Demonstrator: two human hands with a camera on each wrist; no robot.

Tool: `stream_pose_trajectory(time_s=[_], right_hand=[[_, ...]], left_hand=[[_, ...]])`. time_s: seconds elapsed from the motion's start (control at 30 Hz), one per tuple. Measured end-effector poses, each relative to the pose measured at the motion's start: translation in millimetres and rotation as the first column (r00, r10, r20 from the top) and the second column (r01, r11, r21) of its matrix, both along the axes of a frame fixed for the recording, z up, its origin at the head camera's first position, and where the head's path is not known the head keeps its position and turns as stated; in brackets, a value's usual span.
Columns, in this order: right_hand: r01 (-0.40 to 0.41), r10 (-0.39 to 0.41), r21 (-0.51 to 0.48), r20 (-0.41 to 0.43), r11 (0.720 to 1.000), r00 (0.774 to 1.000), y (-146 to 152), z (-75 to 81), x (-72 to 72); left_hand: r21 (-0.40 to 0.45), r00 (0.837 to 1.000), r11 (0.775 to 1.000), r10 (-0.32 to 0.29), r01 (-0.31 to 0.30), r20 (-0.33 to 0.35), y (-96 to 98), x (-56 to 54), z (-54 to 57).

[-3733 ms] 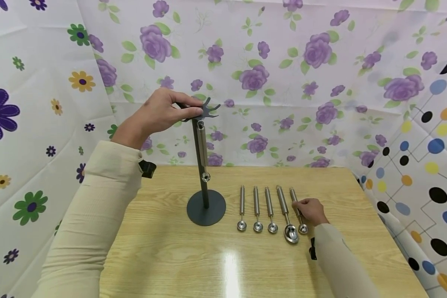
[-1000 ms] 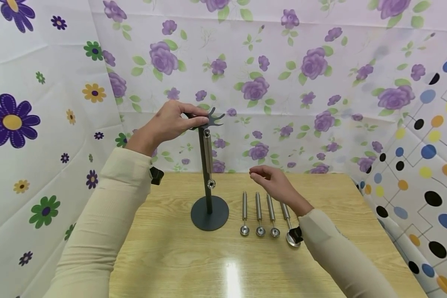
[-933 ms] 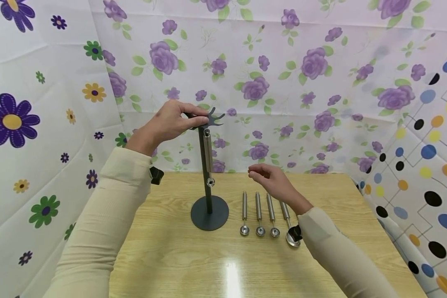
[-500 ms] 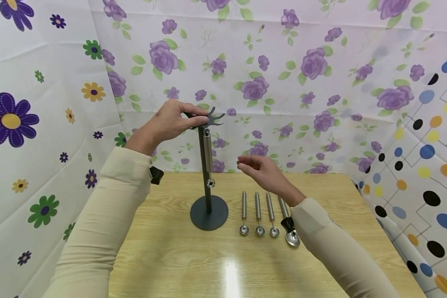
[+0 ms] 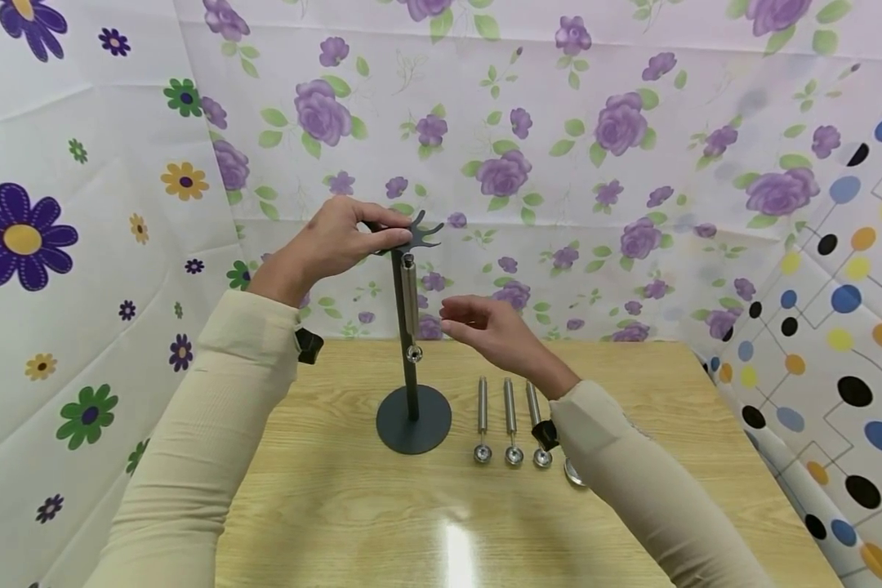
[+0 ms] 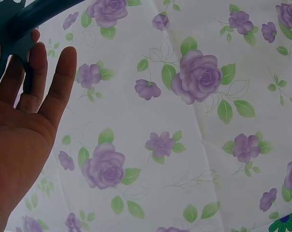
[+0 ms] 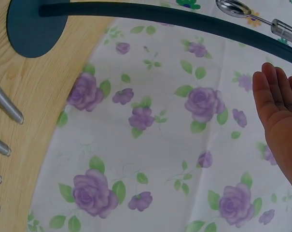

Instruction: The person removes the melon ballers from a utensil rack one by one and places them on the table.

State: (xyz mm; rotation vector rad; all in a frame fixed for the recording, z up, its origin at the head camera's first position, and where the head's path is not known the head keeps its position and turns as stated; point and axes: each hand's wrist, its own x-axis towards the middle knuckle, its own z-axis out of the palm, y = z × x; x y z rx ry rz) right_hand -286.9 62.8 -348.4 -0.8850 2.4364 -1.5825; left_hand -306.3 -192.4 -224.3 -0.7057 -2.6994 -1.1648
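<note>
A dark metal stand (image 5: 409, 388) with a round base and curved hooks on top rises from the table. My left hand (image 5: 349, 233) pinches its hook plate (image 5: 420, 237) between thumb and fingers; the left wrist view shows the fingers behind the plate. From a hook hangs a small steel scoop (image 5: 410, 298), also in the right wrist view as a spoon-shaped bowl (image 7: 233, 7). Just right of this scoop, my right hand (image 5: 496, 327) is raised, fingers fairly straight, with nothing visible in it. On the table lie several steel scoops (image 5: 483, 412), the rightmost (image 5: 575, 474) mostly behind my right forearm.
The wooden table (image 5: 323, 490) ends at a flowered cloth backdrop (image 5: 559, 188) behind the stand. A daisy-print cloth (image 5: 103, 310) hangs on the left and a dotted cloth (image 5: 853, 392) on the right.
Earlier my right hand pinched the rightmost scoop; that scoop left the row, and where it is I cannot tell. Lately the right hand has moved left toward the stand. My left hand keeps its grip.
</note>
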Motion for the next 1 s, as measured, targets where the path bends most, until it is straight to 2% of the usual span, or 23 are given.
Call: stream_pose_trajectory(time_s=[0.2,0.4,0.67,1.0], right_hand=[[-0.034,0.033,-0.021,-0.026,0.999,0.999,-10.6,0.7,-0.8],[-0.05,0.05,-0.035,-0.008,0.998,0.999,-18.6,0.7,-0.2],[-0.113,0.112,-0.104,-0.012,0.988,0.994,-29.8,-1.2,-0.2],[-0.101,0.101,-0.105,-0.004,0.989,0.995,-42.4,0.0,0.8]], left_hand=[[0.004,1.0,1.0,-0.002,0.002,0.008,0.4,0.7,0.1],[0.002,1.0,1.0,-0.003,0.003,0.01,0.6,1.3,0.2],[0.01,1.0,1.0,-0.004,0.004,0.012,0.0,0.8,-1.0],[0.013,1.0,1.0,-0.012,0.012,-0.004,-0.8,0.3,-1.1]])
